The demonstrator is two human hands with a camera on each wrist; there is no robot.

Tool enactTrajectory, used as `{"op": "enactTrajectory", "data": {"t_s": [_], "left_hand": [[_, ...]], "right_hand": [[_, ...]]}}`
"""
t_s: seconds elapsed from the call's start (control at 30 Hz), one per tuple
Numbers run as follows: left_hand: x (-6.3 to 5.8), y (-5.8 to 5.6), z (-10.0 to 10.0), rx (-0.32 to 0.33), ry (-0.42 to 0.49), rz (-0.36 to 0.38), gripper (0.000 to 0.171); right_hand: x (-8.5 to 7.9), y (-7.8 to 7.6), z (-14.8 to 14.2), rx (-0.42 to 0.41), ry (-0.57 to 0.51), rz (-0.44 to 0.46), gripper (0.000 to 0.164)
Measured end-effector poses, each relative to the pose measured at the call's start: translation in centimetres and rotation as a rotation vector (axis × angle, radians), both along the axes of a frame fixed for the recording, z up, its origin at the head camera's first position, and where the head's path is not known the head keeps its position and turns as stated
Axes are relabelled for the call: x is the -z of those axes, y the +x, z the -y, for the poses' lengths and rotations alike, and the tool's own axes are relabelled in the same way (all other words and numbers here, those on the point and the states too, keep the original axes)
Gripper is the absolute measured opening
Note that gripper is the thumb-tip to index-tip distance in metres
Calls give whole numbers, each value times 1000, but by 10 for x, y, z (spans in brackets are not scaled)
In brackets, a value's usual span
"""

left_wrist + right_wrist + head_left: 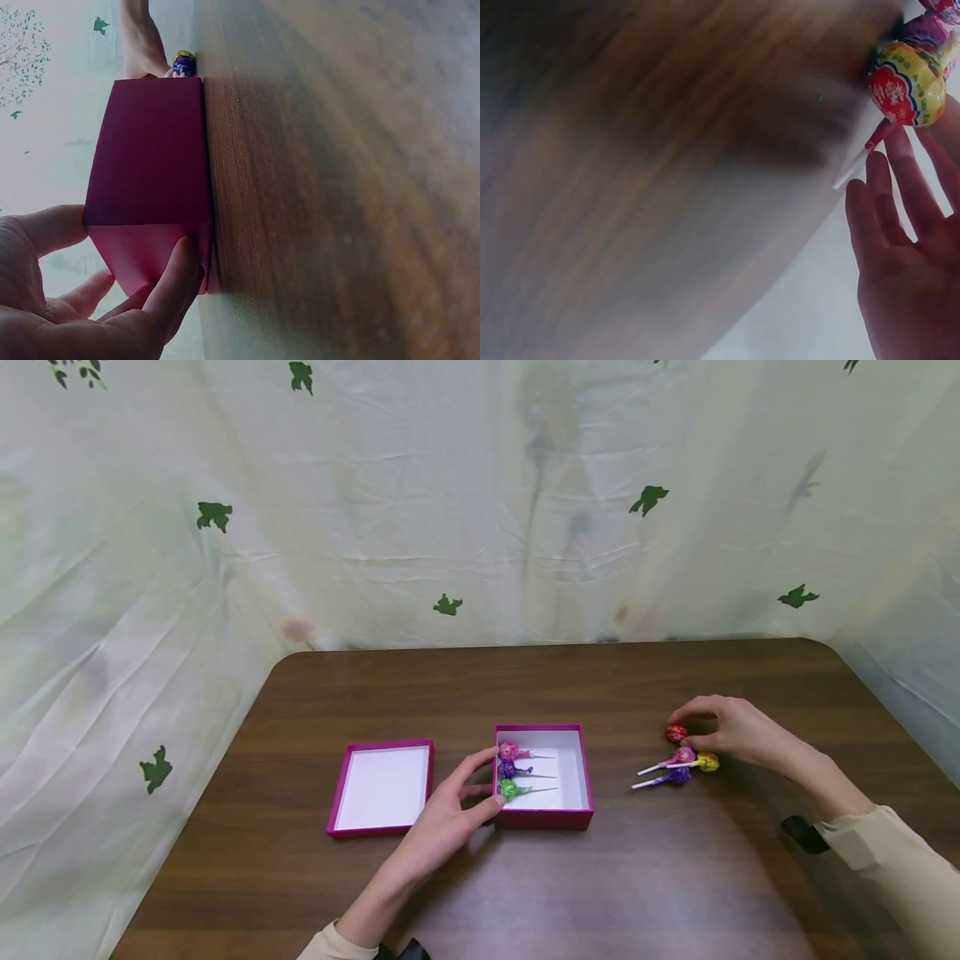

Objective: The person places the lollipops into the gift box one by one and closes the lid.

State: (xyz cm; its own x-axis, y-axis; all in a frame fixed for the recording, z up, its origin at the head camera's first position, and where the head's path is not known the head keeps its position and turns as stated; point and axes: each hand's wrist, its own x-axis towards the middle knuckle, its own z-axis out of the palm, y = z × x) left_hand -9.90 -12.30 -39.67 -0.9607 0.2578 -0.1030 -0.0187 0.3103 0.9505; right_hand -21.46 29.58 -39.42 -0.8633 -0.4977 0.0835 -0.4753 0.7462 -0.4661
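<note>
My left hand point(444, 817) holds the left side of a magenta box point(543, 819), thumb at its near corner and index finger at its far corner. In the left wrist view its fingers bend against the box's side wall point(150, 251). Inside lie a pink lollipop point(509, 751), a purple lollipop point(507, 769) and a green lollipop point(510, 789), sticks pointing right. On the right, my right hand point(731, 729) pinches a red lollipop point(677, 732) between thumb and index finger. Just below it lie a pink lollipop point(683, 756), a yellow lollipop point(707, 762) and a purple lollipop point(679, 775).
A magenta-rimmed lid point(381, 787), white side up, lies left of the box. The brown wooden table point(570, 893) ends at a pale curtain point(480, 510) with green leaf prints. A dark wrist strap point(805, 834) shows at the right sleeve.
</note>
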Motion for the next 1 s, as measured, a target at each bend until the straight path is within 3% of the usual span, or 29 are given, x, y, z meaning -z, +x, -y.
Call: {"op": "enactTrajectory", "data": {"t_s": [0.57,0.87,1.0], "left_hand": [[1,0,-1,-2,-3,-2,58],[3,0,0,4,16,-12,58],[4,-1,0,4,16,-12,58]], "right_hand": [[2,0,5,60,-33,42,21],[-6,8,15,140,-29,-17,21],[-11,13,23,136,-54,-15,21]]}}
